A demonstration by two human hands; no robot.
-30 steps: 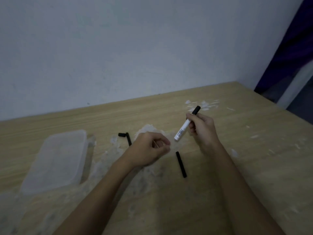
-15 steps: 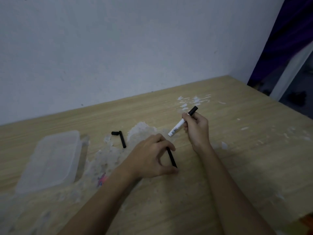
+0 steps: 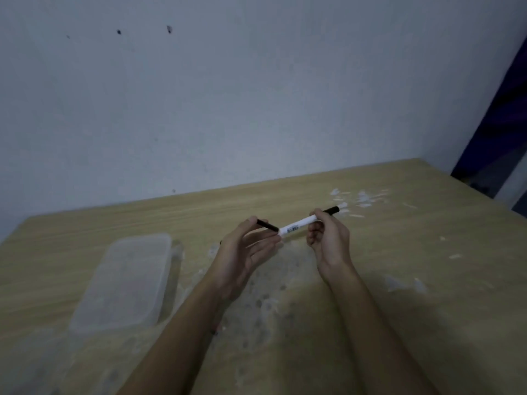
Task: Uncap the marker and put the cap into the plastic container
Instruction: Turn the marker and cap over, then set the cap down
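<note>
Head view: a person holds a white marker [image 3: 299, 226] in the air above the middle of a pale wooden desk [image 3: 427, 280], both bare forearms reaching in from the near edge. The right hand [image 3: 329, 243] grips the marker's barrel near its far end, fingers curled and pressed together around it, with a black end section [image 3: 331, 210] sticking out past the knuckles toward the desk's far right corner. The left hand [image 3: 245, 252] is turned palm up, its fingers loosely spread, the thumb and forefinger pinching a slim black cap [image 3: 267, 225] whose right end meets the near tip of the white barrel. Whether the cap is seated on the marker or only touching it cannot be told. The marker lies almost level, tilted slightly upward to the right, and a small printed label shows on the barrel beside the cap.

A clear plastic container [image 3: 125, 283], rectangular with rounded corners, sits on the desk near its left edge, left of the left forearm and well apart from the marker. White smears and scuffed patches [image 3: 268, 303] mark the wood beneath the hands, and pale flecks [image 3: 360, 199] are scattered toward the far right corner. A plain grey-white wall [image 3: 228, 95] runs behind the far edge.
</note>
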